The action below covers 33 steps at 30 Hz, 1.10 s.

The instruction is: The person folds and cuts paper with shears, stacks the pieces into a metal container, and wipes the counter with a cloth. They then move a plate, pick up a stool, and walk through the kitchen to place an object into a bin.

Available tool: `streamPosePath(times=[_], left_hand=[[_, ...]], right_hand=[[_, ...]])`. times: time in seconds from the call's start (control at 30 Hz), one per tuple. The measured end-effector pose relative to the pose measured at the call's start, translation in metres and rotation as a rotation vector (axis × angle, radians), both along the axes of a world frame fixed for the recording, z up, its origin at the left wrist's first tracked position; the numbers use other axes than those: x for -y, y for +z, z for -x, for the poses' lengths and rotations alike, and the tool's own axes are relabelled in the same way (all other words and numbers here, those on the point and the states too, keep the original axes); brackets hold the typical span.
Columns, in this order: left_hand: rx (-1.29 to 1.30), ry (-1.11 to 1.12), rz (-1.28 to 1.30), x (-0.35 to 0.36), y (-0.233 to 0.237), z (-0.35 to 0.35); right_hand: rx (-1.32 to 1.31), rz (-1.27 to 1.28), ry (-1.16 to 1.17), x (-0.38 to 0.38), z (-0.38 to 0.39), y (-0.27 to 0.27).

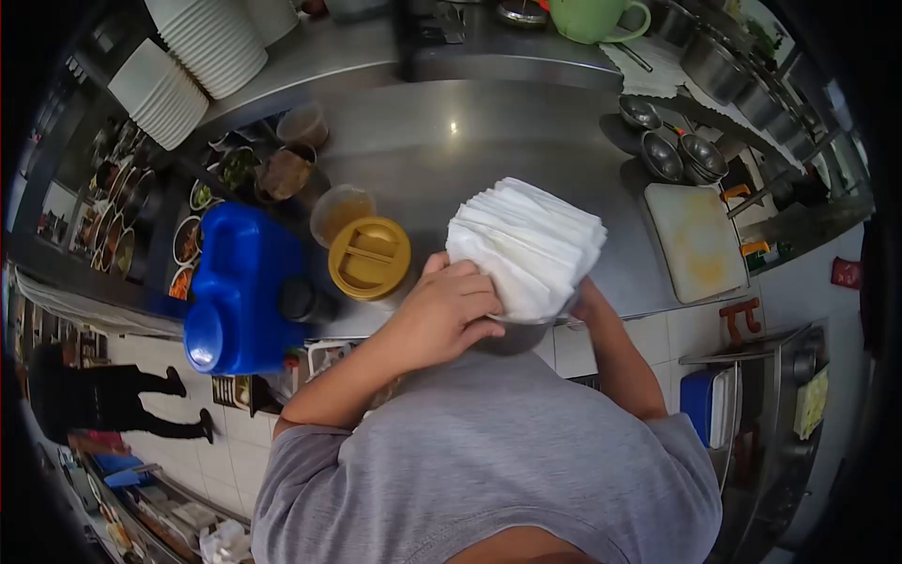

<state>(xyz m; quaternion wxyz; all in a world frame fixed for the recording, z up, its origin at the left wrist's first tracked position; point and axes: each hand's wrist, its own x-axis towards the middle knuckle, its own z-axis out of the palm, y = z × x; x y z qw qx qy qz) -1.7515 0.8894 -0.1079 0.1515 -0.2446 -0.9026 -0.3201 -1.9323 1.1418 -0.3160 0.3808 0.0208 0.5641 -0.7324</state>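
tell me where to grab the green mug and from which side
Probably by its looped handle, coming from the person's right: the loop juts out on that side of the green mug, leaving an open gap to hook through.

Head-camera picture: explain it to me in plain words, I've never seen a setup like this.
There is no machine here, just a person in a grey shirt with two bare hands. The only camera is worn on the head, looking forward and down, so the wide, curved view shows roughly what lies before the wearer.

The left hand grips the near left side of a stack of white sheets, perhaps napkins. The right hand, partly hidden, is at the other side.

On the steel counter are a blue jug and a yellow-lidded tub to the left, metal bowls and a stained cutting board to the right.
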Motion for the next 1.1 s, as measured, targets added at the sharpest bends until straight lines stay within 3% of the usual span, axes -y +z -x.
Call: streamPosePath(times=[0.03, 0.07, 0.1, 0.27, 0.33, 0.43, 0.47, 0.5, 0.57, 0.63, 0.7, 0.77, 0.8, 0.87, 0.9, 0.97, 1.0, 1.03, 1.1], left_hand=[[-0.029, 0.045, -0.011, -0.01, -0.021, 0.011], [-0.018, 0.062, -0.016, -0.017, -0.042, 0.021], [-0.06, 0.138, 0.014, -0.023, -0.064, 0.029], [-0.124, 0.393, 0.116, -0.04, -0.16, 0.055], [-0.071, 0.483, 0.197, -0.045, -0.183, 0.059], [-0.112, 0.51, 0.153, -0.062, -0.174, 0.046], [-0.135, 0.52, 0.126, -0.064, -0.157, 0.04], [-0.13, 0.522, 0.136, -0.058, -0.137, 0.044], [-0.223, 0.617, 0.021, -0.043, -0.103, 0.06], [-0.197, 0.646, -0.078, -0.016, -0.08, 0.112], [-0.079, 0.688, -0.149, 0.019, -0.103, 0.174], [0.629, 0.716, -0.322, 0.051, -0.143, 0.218], [0.62, 0.716, -0.331, 0.051, -0.15, 0.219], [0.741, 0.355, -0.068, 0.045, -0.155, 0.219], [0.657, 0.356, 0.145, 0.023, -0.122, 0.2], [0.594, 0.388, 0.097, -0.004, -0.099, 0.161], [0.649, 0.322, 0.06, 0.002, -0.104, 0.155], [0.699, 0.26, 0.018, 0.007, -0.11, 0.15], [0.925, 0.36, -0.082, 0.019, -0.121, 0.156]], right_hand=[[0.164, 0.168, -0.004, 0.005, 0.014, -0.036], [0.042, -0.26, -0.072, -0.004, 0.045, -0.107], [0.181, -0.237, -0.177, 0.0, 0.035, -0.043], [-0.1, -0.07, -0.412, -0.068, 0.133, -0.049], [-0.292, -0.09, -0.414, -0.082, 0.151, -0.013], [-0.513, -0.16, -0.385, -0.083, 0.13, 0.057], [-0.666, -0.222, -0.382, -0.081, 0.131, 0.069], [-0.658, -0.214, -0.381, -0.08, 0.136, 0.074], [-1.101, -0.49, -0.141, -0.082, 0.138, 0.076], [-1.156, -0.633, 0.002, -0.065, 0.138, 0.092], [-1.226, -0.773, 0.134, -0.035, 0.144, 0.106], [-1.319, -0.862, 0.154, -0.008, 0.15, 0.118], [-1.332, -0.865, 0.155, 0.003, 0.147, 0.126], [-1.521, -0.985, 0.041, 0.027, 0.144, 0.144], [-1.52, -0.987, 0.036, 0.036, 0.138, 0.152], [-1.659, -0.677, 0.032, 0.049, 0.115, 0.159], [-1.647, -0.684, 0.043, 0.055, 0.103, 0.157], [-1.677, -0.596, 0.174, 0.062, 0.092, 0.156], [-1.667, -0.429, 0.416, 0.076, 0.076, 0.154]])
